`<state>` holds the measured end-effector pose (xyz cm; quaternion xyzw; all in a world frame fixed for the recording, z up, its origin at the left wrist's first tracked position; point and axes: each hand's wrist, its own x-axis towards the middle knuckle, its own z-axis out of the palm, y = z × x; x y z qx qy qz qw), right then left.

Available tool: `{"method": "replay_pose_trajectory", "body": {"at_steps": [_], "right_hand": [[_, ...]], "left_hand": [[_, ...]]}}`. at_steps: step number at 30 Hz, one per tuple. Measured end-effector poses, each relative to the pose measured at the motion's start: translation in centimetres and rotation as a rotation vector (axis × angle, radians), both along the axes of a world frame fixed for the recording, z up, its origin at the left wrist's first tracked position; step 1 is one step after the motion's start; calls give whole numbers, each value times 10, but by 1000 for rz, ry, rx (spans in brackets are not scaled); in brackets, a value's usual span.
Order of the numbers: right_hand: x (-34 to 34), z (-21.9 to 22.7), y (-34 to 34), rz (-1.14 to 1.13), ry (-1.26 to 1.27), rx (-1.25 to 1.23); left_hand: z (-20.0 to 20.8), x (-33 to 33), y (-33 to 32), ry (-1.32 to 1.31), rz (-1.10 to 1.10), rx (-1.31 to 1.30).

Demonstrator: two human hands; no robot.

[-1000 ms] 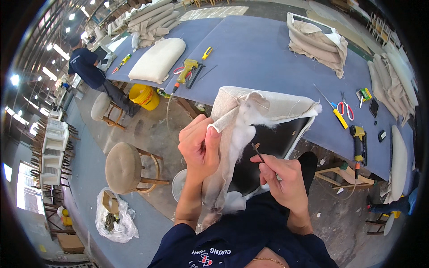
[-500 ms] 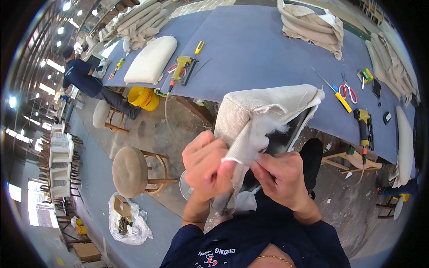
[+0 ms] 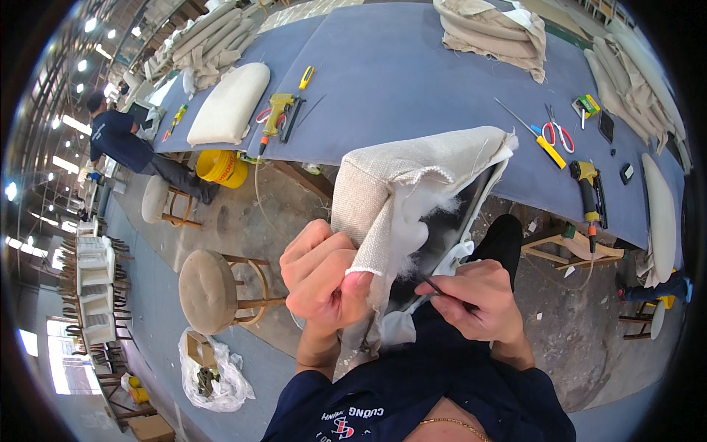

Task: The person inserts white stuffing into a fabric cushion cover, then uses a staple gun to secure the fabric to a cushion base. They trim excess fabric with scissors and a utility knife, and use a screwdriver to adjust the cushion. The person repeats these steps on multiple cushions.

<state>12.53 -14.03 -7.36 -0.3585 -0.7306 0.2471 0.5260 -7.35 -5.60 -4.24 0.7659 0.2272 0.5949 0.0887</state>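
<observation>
My left hand point(image 3: 320, 272) is closed on the raw edge of beige upholstery fabric point(image 3: 361, 188), pulling up a pointed fold. This fabric covers a cushion piece that leans against the table edge over my lap. Fluffy white stuffing point(image 3: 412, 232) bulges from the gap beneath the fold. Inside it a black surface point(image 3: 468, 210) shows. To the right of the stuffing, my right hand point(image 3: 479, 298) pinches a thin dark stick-like tool point(image 3: 433, 285), its tip pointing at the opening. Most of that tool is hidden in my fingers, so its kind is unclear.
The blue-grey table point(image 3: 383, 66) bears a staple gun point(image 3: 277, 114), another staple gun point(image 3: 587, 184) with a hose, scissors point(image 3: 557, 132), a yellow-handled screwdriver point(image 3: 549, 151) and fabric covers point(image 3: 493, 37). A round stool point(image 3: 208, 291) stands left; a person point(image 3: 121, 136) works beyond.
My right hand has drawn back from the stuffing, slightly right and down, and the thin dark tool now shows in it. My left hand still grips the fabric edge. The whole view has shifted slightly.
</observation>
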Motion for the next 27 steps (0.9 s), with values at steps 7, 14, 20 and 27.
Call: {"method": "replay_pose_trajectory", "body": {"at_steps": [7, 14, 20, 27], "right_hand": [[-10, -4, -5, -63, 53, 30], [1, 7, -23, -163, 18, 201], [0, 17, -36, -265, 65, 215], [25, 7, -70, -178, 58, 64]], "left_hand": [[7, 2, -14, 112, -31, -13], [23, 18, -34, 339, -111, 110], [23, 35, -51, 395, -155, 177], [27, 45, -56, 308, -303, 168]]}}
